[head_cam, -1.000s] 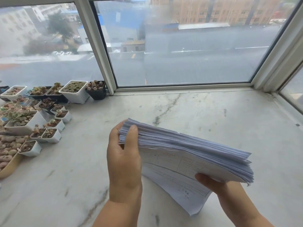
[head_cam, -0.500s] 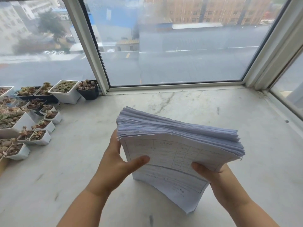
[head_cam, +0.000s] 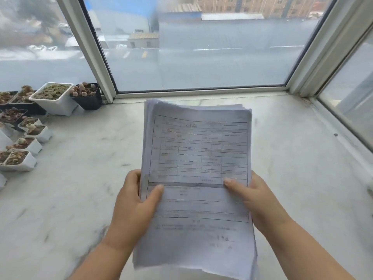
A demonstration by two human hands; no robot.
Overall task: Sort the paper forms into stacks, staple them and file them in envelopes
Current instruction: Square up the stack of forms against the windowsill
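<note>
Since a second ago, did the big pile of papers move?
Yes. The pile of papers has been tipped up from nearly flat; its printed front now faces the person, and its top edge reaches nearer the window frame.

This was a bay-window ledge high in a building, likely a home or small office. A marble sill [head_cam: 282, 158] ran under white-framed windows [head_cam: 90, 57] that met at a corner and overlooked a street and rooftops far below. Small pots [head_cam: 54, 98] of succulents crowded the sill's left end. Printed forms [head_cam: 199, 168] hinted at paperwork.
</note>
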